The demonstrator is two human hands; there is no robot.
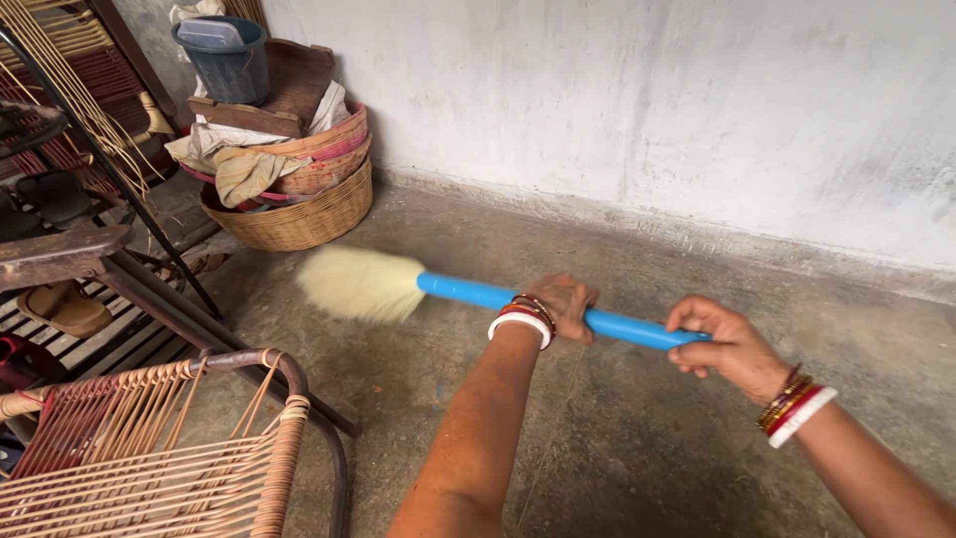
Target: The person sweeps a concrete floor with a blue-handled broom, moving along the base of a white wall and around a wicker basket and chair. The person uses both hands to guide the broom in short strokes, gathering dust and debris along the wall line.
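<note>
Gripping blue broom handle (617, 324) | L hand (566, 304) & R hand (722, 344) fingers wrapped tight

no packages, no labels, no signs, no screens anywhere in view

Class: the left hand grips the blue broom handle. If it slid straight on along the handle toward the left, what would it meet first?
The left hand would likely meet the pale bristle head first; only bare blue handle lies between.

A plain home storeroom: bare concrete floor (617, 428), whitewashed wall (647, 100), stacked woven baskets (299, 214) far left, woven chair (149, 458) near left.
</note>
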